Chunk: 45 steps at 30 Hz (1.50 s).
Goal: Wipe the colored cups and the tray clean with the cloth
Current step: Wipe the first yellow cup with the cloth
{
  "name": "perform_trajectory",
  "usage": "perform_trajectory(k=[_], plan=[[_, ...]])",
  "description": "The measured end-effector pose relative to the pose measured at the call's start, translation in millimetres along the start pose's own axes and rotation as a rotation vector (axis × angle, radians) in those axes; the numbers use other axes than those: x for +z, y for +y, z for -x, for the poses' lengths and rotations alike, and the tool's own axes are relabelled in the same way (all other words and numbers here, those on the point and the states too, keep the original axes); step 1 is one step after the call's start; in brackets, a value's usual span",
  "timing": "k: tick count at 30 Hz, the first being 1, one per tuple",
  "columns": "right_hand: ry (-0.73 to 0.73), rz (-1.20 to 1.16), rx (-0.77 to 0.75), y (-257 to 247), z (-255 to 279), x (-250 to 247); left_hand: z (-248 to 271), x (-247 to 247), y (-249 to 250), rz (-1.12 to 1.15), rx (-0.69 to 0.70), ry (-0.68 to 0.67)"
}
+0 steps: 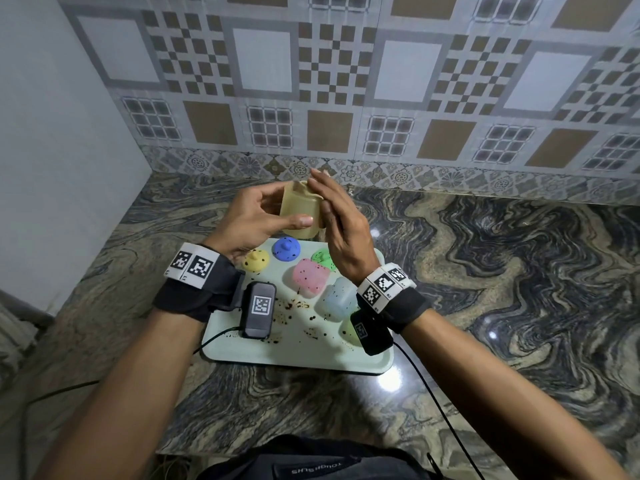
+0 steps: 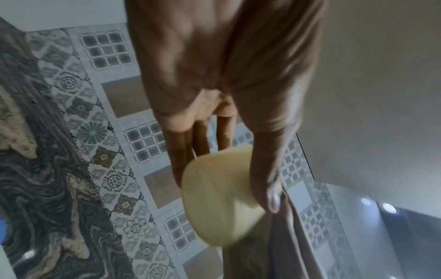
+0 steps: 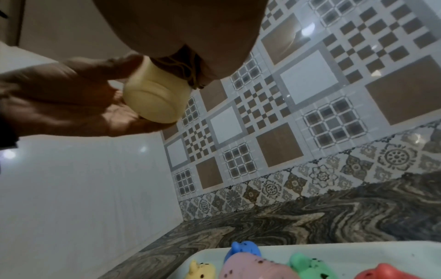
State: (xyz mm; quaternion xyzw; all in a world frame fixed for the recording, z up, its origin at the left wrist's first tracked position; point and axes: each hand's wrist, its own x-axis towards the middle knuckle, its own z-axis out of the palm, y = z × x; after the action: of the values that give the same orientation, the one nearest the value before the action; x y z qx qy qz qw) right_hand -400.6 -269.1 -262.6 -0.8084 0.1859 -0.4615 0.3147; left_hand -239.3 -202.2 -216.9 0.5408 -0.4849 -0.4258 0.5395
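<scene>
My left hand [image 1: 277,207] grips a pale yellow cup [image 1: 299,211] in the air above the far end of the tray [image 1: 298,362], thumb under it and fingers round its left side. My right hand [image 1: 329,202] lies flat with straight fingers against the cup's right side. In the right wrist view a crumpled tan cloth [image 3: 185,72] sits between that palm and the cup [image 3: 155,98]. The left wrist view shows the cup's [image 2: 222,198] smooth wall. On the pale green tray stand spotted pieces: yellow [image 1: 255,260], blue [image 1: 286,249], green [image 1: 323,258], pink [image 1: 310,277] and light blue [image 1: 337,299].
Dark specks and smears dot the tray floor [image 1: 294,306]. The tray lies on a marbled stone counter [image 1: 519,271] set in a corner, with a tiled wall [image 1: 346,98] behind and a plain wall [image 1: 52,168] on the left. A red piece [image 3: 393,271] shows in the right wrist view.
</scene>
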Motion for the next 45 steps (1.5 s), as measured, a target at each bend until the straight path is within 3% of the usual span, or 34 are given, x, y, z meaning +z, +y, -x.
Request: perform_trajectory(k=[6, 9, 14, 18, 25, 29, 33, 45], plan=[[0.013, -0.025, 0.034, -1.0, -3.9, -2.2, 0.4, -1.8, 1.4, 0.012, -0.057, -0.119], [0.000, -0.007, 0.018, -0.7, -1.6, 1.3, 2.1, -2.8, 3.6, -0.014, -0.046, -0.060], [-0.042, -0.076, 0.100, 5.2, -6.2, 11.5, 7.0, -22.0, -10.4, 0.032, -0.110, -0.089], [-0.129, 0.044, 0.106, 12.0, -10.8, 28.7, 9.2, -42.3, -37.5, 0.075, -0.185, 0.049], [-0.266, 0.264, 0.029, 35.5, -8.7, 72.5, 12.4, -98.3, -111.2, -0.275, -0.372, 0.455], [-0.303, 0.338, 0.030, 35.3, -7.0, 88.6, 22.9, -118.9, -135.2, -0.386, -0.399, 0.611], [-0.349, 0.381, 0.037, 40.0, -4.1, 105.0, 26.7, -135.5, -154.7, -0.465, -0.425, 0.663], [-0.289, 0.408, 0.121, 50.0, 0.9, 120.9, -15.9, -162.9, -192.0, -0.486, -0.359, 0.584]])
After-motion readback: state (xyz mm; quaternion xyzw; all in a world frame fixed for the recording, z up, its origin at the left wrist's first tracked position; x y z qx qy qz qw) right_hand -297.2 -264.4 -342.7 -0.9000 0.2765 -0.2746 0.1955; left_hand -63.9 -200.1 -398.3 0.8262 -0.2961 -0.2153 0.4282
